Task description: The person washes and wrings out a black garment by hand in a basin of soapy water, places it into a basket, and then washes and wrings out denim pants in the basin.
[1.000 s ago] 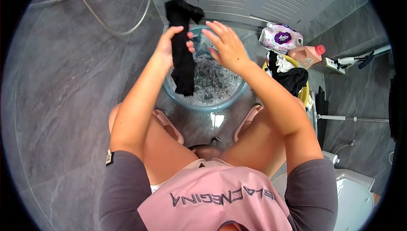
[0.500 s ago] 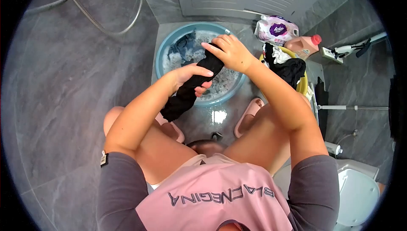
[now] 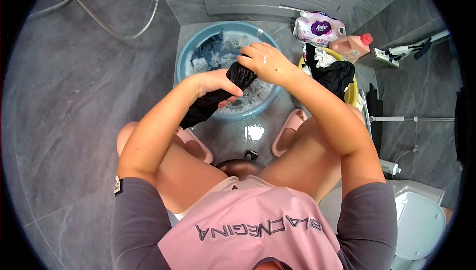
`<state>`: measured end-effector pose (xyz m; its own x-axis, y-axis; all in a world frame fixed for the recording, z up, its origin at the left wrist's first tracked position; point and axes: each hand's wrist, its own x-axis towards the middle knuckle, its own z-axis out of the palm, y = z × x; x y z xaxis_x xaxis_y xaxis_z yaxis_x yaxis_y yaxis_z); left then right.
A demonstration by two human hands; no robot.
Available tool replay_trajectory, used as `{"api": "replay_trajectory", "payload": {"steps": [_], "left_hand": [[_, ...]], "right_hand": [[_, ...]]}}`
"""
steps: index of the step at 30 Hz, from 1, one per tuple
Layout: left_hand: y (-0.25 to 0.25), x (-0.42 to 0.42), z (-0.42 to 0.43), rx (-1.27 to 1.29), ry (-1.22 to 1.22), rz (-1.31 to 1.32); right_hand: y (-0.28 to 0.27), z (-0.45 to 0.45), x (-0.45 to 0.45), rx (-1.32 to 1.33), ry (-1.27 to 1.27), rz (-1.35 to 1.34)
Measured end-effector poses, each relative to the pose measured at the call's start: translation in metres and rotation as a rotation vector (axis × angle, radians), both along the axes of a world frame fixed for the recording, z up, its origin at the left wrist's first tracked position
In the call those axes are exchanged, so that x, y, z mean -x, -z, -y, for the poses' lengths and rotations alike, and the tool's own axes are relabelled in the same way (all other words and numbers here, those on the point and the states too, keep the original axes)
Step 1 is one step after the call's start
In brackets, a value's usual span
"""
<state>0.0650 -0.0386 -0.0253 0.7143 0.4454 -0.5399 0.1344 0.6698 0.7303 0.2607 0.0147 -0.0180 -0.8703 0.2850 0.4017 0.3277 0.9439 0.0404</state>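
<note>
Grey marbled tile floor [image 3: 89,101] in a bathroom. A wide blue basin [image 3: 181,61] of sudsy water sits between and beyond two pink slippers [image 3: 199,147], with dark blue fabric [image 3: 210,49] soaking at its far left. Right of it, a smaller yellow tub [image 3: 353,92] holds black and white clothes [image 3: 337,74], within arm's reach; behind stand a white-and-purple pack [image 3: 317,28] and a pink bottle [image 3: 348,48] with a red cap. A bunched black cloth [image 3: 241,75] slants above the basin, probably so drips land there, though its lower end passes the near-left rim. The left hand [image 3: 212,80] closes around its middle, thumb on top, fingertips showing beneath. The right hand [image 3: 267,64] curls over the upper end; its exact fingertip grip cannot be told. Hands and cloth block part of the water from view.
</note>
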Motion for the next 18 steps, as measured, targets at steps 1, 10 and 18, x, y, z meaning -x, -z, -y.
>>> {"api": "replay_trajectory", "payload": {"steps": [1, 10, 18], "left_hand": [[0.0, -0.002, -0.001, 0.003, -0.001, 0.003], [0.007, -0.018, -0.019, -0.932, 0.02, -1.0], [0.021, -0.01, -0.036, -1.485, -0.142, -1.285]], "right_hand": [[0.003, 0.001, -0.001, 0.117, 0.051, 0.087], [0.018, -0.005, 0.014, 0.024, 0.355, 0.261], [0.018, -0.009, 0.028, 0.342, 0.576, 0.168]]}}
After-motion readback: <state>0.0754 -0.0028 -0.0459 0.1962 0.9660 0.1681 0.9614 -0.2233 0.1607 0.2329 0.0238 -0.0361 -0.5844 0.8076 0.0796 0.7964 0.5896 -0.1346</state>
